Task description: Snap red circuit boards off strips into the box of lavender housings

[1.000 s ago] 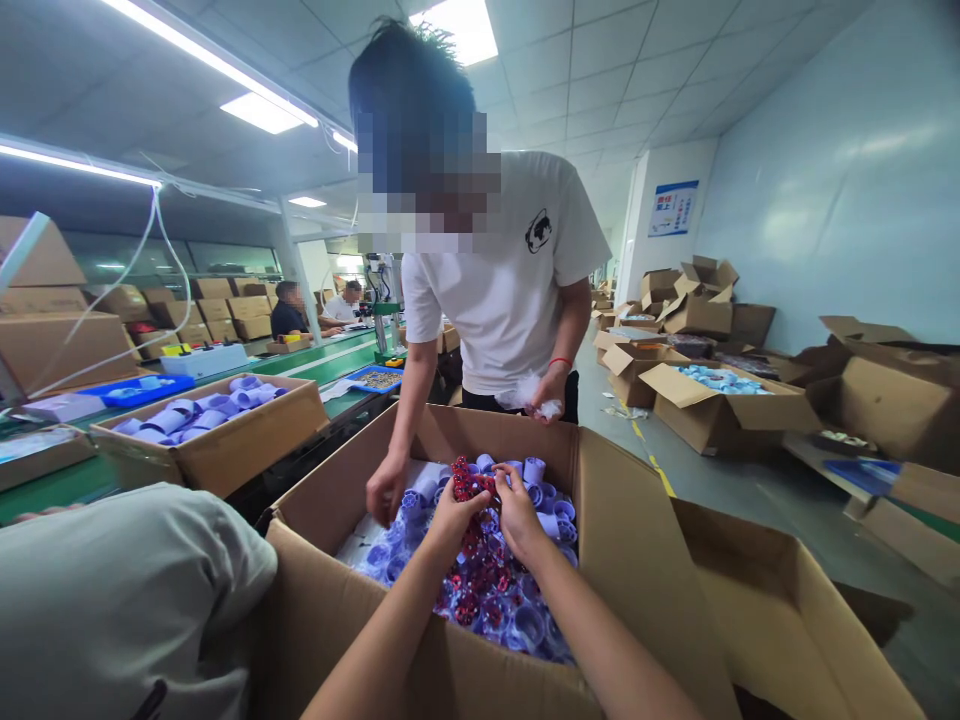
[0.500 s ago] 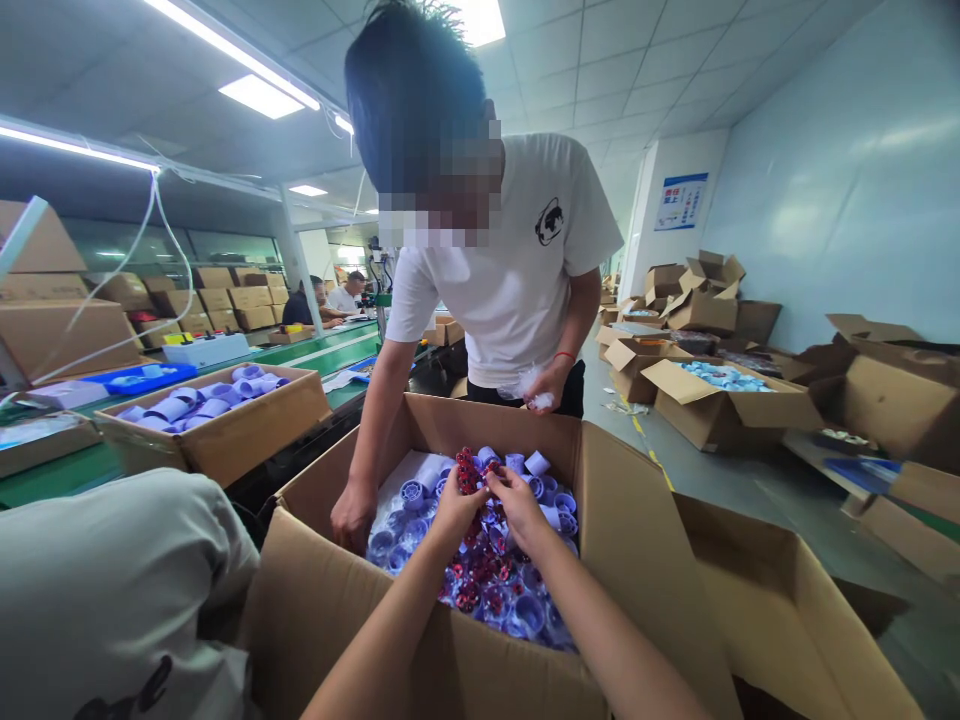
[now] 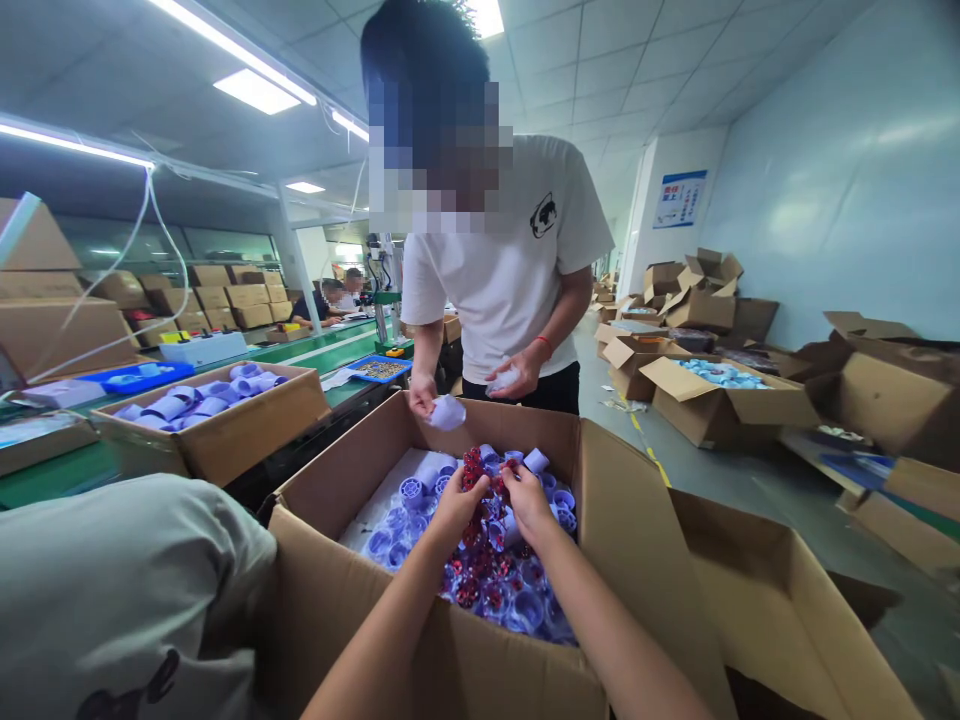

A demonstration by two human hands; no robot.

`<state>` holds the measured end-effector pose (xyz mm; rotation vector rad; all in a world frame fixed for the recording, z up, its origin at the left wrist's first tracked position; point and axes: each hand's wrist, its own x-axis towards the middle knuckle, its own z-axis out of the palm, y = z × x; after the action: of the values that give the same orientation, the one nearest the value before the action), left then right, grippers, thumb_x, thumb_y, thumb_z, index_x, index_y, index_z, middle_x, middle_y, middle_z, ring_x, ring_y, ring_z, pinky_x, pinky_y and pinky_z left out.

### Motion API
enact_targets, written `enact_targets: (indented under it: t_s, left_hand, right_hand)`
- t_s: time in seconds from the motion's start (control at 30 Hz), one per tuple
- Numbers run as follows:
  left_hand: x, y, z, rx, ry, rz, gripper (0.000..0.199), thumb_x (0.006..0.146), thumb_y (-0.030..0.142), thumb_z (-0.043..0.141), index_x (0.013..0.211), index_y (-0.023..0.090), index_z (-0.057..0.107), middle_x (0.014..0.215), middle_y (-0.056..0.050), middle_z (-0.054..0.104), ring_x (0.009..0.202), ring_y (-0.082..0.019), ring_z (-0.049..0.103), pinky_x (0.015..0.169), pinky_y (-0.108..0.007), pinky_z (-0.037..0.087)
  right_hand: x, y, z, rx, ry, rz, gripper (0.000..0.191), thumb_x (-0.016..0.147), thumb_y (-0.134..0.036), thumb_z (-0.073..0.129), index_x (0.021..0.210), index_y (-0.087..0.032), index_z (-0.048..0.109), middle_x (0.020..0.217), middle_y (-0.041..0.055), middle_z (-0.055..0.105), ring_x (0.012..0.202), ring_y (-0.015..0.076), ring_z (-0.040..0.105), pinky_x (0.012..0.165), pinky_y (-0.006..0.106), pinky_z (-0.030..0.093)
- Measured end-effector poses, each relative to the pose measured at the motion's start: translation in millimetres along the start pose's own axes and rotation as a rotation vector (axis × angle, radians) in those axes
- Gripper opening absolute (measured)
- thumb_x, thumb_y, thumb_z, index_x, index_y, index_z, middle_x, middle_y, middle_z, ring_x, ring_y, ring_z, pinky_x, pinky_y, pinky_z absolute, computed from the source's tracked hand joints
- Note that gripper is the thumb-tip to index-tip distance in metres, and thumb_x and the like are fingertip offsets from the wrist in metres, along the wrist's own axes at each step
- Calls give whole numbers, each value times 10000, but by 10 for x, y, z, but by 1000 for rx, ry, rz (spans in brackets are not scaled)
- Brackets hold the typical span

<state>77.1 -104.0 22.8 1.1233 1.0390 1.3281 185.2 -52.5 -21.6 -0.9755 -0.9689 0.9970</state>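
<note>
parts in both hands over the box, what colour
Dark red parts, seen in the head view.

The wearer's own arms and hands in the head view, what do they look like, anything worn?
Both forearms come up bare from the bottom edge, no sleeves in view. The left hand and right hand wear no gloves, and no watch, ring or band shows.

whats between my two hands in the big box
In the head view, a cluster of dark red wound parts sits between the left hand and right hand, over pale blue plastic cylinders.
</note>
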Motion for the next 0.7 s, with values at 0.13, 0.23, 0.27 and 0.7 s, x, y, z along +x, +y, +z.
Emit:
enact_targets:
  t_s: [0.13, 0.23, 0.27, 0.7]
  left_hand:
    - [6, -16, -2, 10, -13, -18, 448, 647, 478, 756, 919, 169, 578, 600, 41, 562, 431, -79, 467, 434, -208, 393]
    - [19, -36, -6, 13, -29, -27, 432, 629, 457, 774, 900, 176, 589, 593, 45, 555, 448, -84, 472, 442, -205, 387]
    - [22, -40, -6, 14, -41, -29, 428, 620, 449, 780, 894, 178, 594, 590, 46, 552, 454, -86, 472, 444, -205, 385]
    - [-43, -5, 23, -27, -217, -167, 470, 585, 500, 792, 881, 193, 595, 577, 52, 555, 459, -104, 530, 441, -223, 433]
  right_hand:
    - [-21, -84, -1, 2, -10, 50, 311, 563, -498, 668, 687, -213, 652, 547, -14, 636, 508, 159, 554, 521, 283, 423]
    - [-32, -149, -10, -2, -8, 52, 283, 576, -489, 664, 674, -225, 655, 496, -25, 604, 439, 143, 500, 455, 271, 368]
    - [-34, -165, -14, -3, -4, 47, 280, 580, -489, 663, 679, -226, 656, 489, -25, 599, 426, 140, 487, 442, 268, 352]
    - [-26, -256, -72, -29, 71, -13, 277, 607, -467, 638, 753, -233, 663, 494, -48, 589, 449, 149, 500, 470, 271, 352]
